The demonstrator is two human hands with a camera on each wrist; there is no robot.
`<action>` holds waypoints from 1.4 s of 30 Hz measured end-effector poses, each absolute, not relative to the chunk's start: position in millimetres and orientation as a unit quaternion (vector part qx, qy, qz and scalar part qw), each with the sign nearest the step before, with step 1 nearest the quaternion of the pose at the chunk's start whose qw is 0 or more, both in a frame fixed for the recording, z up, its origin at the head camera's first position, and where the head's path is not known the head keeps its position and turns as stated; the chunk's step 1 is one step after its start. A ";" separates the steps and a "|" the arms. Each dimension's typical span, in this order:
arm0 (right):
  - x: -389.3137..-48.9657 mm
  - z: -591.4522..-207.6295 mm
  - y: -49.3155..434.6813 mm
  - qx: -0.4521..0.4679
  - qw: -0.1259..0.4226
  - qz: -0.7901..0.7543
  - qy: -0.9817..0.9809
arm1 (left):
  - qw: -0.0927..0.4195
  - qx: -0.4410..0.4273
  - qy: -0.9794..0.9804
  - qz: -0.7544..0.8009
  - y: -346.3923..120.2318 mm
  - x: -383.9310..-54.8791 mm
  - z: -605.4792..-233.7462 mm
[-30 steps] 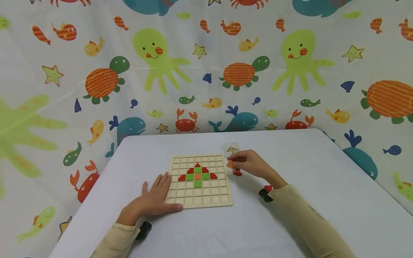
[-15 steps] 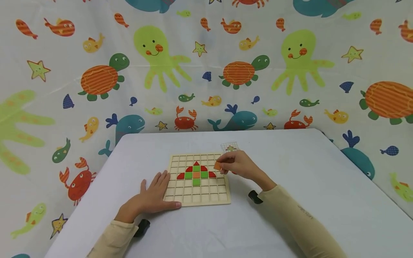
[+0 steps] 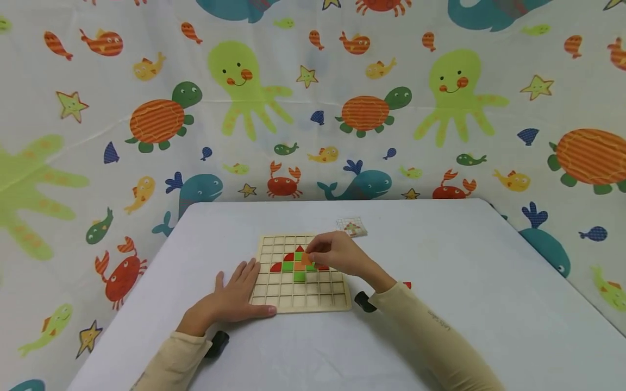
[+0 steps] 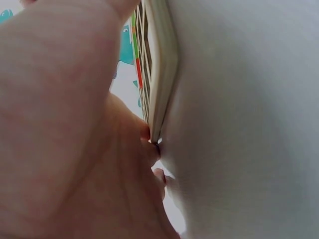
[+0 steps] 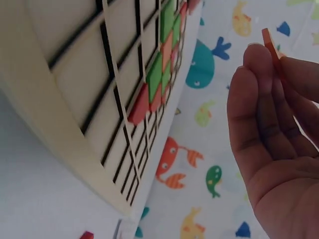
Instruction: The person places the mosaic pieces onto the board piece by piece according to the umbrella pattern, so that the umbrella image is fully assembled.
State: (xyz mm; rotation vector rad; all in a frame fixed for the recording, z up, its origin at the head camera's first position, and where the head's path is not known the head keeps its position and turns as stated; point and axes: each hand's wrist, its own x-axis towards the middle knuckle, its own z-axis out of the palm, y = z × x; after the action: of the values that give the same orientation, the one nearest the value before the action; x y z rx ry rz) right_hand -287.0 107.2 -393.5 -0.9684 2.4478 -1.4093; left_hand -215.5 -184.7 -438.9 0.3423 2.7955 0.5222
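Observation:
A wooden grid board (image 3: pixel 313 301) lies on the white table, with red, green and orange tiles forming a stepped figure in its cells. My left hand (image 3: pixel 227 300) rests at the board's left edge, fingers spread along the side and thumb at the front corner. Over the figure, my right hand (image 3: pixel 339 254) pinches an orange tile (image 3: pixel 306 258) between thumb and fingers. The right wrist view shows this orange tile (image 5: pixel 269 44) edge-on, held above the board. Part of the figure's right side is hidden behind the right hand.
A small card (image 3: pixel 353 227) printed with a grid and a coloured figure lies behind the board, to its right. A red piece (image 3: pixel 407 285) shows beside the right sleeve (image 3: pixel 430 326). A curtain (image 3: pixel 313 108) with sea animals hangs behind the table.
My right hand has carried the orange tile leftward from beside the board to above the figure. The card is now uncovered. My left hand has stayed at the board's edge.

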 end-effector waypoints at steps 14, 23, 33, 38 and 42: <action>-275.6 -413.1 89.0 -0.360 0.116 -0.417 0.826 | 0.148 0.112 0.966 0.178 -181.1 -213.7 -440.7; -275.3 -417.4 86.1 -0.366 0.107 -0.356 0.853 | 0.139 0.120 0.966 0.183 -180.9 -215.5 -440.1; -275.6 -418.5 82.2 -0.387 0.108 -0.326 0.856 | 0.143 0.115 0.967 0.175 -184.6 -217.5 -440.1; -276.8 -417.9 81.3 -0.394 0.103 -0.320 0.856 | 0.141 0.114 0.968 0.176 -185.2 -218.0 -439.3; -276.0 -417.6 80.5 -0.396 0.105 -0.317 0.855 | 0.137 0.116 0.967 0.179 -185.0 -217.5 -439.2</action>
State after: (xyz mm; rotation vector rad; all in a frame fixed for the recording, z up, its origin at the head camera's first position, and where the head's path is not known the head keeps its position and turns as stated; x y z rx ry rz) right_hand -276.0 80.5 -417.6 -1.1675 2.5204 -0.9336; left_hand -217.5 -185.0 -439.2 0.3367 2.8006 0.5168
